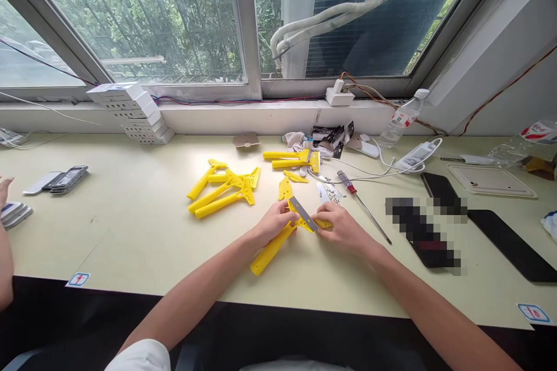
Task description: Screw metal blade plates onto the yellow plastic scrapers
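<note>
My left hand is closed around the neck of a yellow scraper, its handle slanting down toward the table's front edge. Across the scraper's head lies a grey metal blade with small holes. My right hand pinches the blade's lower right end; a yellow plastic piece shows by its fingers. Just above, a loose yellow part lies close to my left fingers. Beyond my right hand are small screws and a white strip. A screwdriver with a red and clear handle lies to the right.
Several yellow scraper handles lie left of my hands. Two yellow scrapers rest farther back. White cables and a power strip, a bottle and dark phones are at right. Another person's arm reaches in at left.
</note>
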Available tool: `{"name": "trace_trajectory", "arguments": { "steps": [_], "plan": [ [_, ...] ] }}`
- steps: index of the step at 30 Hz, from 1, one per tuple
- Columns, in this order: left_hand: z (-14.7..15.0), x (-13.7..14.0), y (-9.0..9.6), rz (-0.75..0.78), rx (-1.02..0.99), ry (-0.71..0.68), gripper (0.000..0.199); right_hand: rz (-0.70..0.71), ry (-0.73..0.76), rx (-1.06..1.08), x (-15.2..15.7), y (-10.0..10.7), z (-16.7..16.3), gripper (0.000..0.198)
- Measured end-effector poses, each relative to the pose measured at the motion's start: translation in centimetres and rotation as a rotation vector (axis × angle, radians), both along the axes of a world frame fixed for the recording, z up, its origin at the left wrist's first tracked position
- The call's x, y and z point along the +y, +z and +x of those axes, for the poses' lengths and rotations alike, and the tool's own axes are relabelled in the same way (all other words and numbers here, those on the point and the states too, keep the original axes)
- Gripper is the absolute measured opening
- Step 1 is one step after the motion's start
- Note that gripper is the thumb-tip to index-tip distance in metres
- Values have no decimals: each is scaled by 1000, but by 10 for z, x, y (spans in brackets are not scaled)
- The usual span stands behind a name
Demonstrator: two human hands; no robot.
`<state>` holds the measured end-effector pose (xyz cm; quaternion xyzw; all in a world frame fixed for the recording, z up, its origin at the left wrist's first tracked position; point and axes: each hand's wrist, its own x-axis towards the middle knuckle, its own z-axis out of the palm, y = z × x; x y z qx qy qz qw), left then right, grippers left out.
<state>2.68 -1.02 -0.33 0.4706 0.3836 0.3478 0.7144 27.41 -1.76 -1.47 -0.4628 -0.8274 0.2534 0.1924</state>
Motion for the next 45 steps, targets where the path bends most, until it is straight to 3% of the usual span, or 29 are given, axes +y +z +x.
{"name": "trace_trajectory", "arguments": {
  "steps": [7,12,17,21,24,29,31,34,37,41,45],
  "plan": [
    [1,0,2,-15,-1,-1,30,-112,2,-35,-3,4,8,10],
    [1,0,2,-23,-14,6,32,-208,45,-50,-8,9,17,27],
    [1,0,3,-20,7,-5,32,-254,115,-105,-8,17,24,21],
    [0,1,1,-29,-2,-1,33,-322,157,-73,-5,29,30,27],
    [-1,2,-1,-53,-30,-10,39,-436,228,-20,-6,43,40,27],
    [0,3,-3,-45,-45,-61,44,-757,432,223,-11,58,46,18],
    [0,3,-4,-22,-39,-75,44,-778,347,391,-12,53,40,24],
    [1,3,-5,14,-29,-110,42,-660,18,637,-9,36,26,29],
    [1,3,-6,25,-24,-145,42,-555,-225,725,-6,21,14,34],
    [1,2,-7,15,-24,-192,43,-525,-291,779,-6,13,1,45],
    [0,2,-6,39,-10,-226,41,-473,-286,754,-12,10,-9,44]
  ]
}}
